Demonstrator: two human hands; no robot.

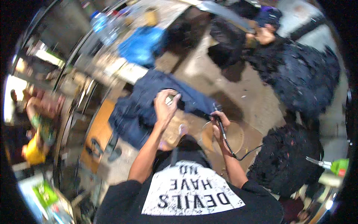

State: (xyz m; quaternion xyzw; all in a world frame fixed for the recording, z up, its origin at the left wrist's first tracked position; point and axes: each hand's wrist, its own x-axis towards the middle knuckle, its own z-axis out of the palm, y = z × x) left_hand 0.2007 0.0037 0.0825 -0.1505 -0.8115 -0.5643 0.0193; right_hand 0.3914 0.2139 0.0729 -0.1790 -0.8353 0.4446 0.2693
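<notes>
A dark blue cloth garment [143, 99] is spread in front of me, one length of it reaching right toward my right hand. My left hand [166, 106] has its thumb and fingers curled into a ring at the cloth's near edge, pinching it; blur hides the exact fold. In my right hand [217, 121] is a slim black handheld tool [221, 128], its tip pointing away from me over the right end of the cloth. A coiled black cord [230, 148] trails from it past my right forearm.
A round tan stool top [227, 136] shows beside my right forearm. Dark cloth heaps lie right, one upper [305, 74], one lower [289, 160]. A blue bag [143, 44] and plastic bottle [100, 24] sit upper left. A co-worker [266, 33] is at the top right; another person [37, 134] is far left.
</notes>
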